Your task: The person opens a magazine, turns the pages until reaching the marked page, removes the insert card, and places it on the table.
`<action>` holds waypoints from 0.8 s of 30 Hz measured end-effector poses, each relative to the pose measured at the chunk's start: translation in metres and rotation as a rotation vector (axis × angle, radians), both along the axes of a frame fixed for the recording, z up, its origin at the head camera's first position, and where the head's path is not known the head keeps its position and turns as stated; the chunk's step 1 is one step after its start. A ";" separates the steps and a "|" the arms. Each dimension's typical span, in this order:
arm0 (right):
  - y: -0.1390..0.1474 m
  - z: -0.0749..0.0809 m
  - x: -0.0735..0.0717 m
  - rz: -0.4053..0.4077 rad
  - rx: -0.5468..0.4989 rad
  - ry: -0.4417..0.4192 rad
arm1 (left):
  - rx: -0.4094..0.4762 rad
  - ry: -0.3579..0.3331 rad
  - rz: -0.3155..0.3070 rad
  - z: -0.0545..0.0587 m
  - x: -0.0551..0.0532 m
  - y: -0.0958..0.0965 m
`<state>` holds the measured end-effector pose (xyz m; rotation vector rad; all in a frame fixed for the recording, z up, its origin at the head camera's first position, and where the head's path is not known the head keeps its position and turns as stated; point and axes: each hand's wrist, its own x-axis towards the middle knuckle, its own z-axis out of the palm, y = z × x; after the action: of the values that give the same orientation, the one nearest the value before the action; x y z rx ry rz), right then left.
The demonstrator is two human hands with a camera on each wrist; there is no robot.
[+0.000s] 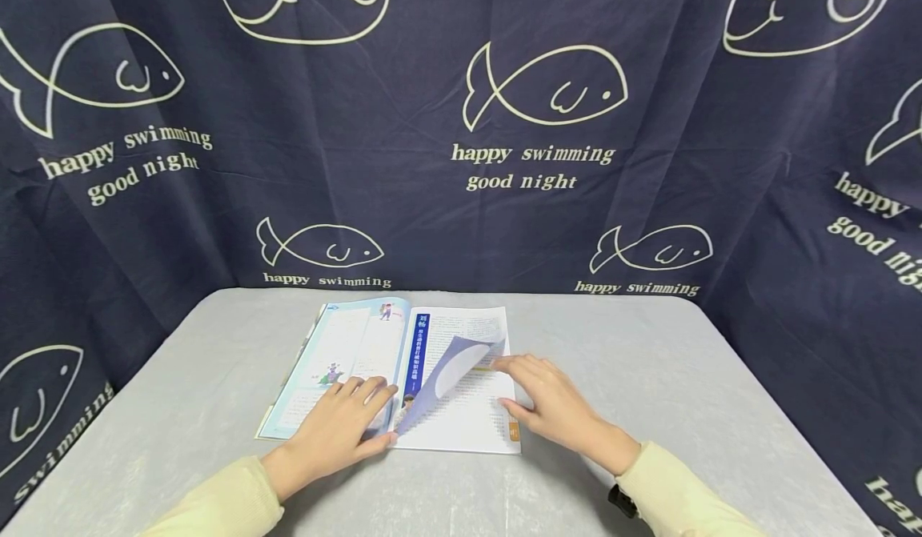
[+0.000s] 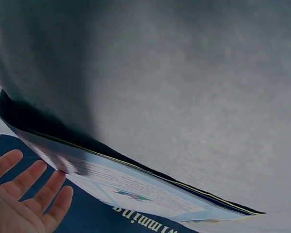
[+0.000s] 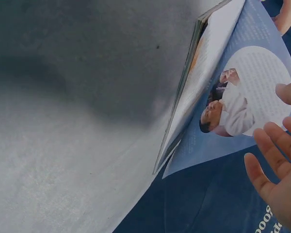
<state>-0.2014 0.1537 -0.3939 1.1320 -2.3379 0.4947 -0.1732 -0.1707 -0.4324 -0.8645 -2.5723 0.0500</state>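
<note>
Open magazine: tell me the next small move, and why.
Probably ease the lifted page leftward with the right hand: it curls only partway toward the spine, the right hand is close to its raised edge, and the left hand rests on the left page.

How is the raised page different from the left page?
The raised page curls up off the magazine; the left page lies down. The raised page is darker blue with a big white circle; the left page is mostly white with pale blue edges and little cartoons. Both have printed text.
</note>
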 end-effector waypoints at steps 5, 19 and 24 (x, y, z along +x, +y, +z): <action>0.001 -0.004 0.001 0.008 0.050 -0.030 | 0.023 -0.010 0.008 0.001 -0.001 -0.001; 0.002 -0.014 0.005 0.016 0.171 -0.159 | 0.117 0.003 -0.030 -0.002 -0.004 -0.003; 0.002 -0.018 0.006 -0.001 0.215 -0.209 | 0.134 0.050 -0.048 -0.003 -0.004 -0.004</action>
<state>-0.1958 0.1560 -0.4119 1.2266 -2.6244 0.3836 -0.1777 -0.1745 -0.4353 -0.8629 -2.4756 -0.1121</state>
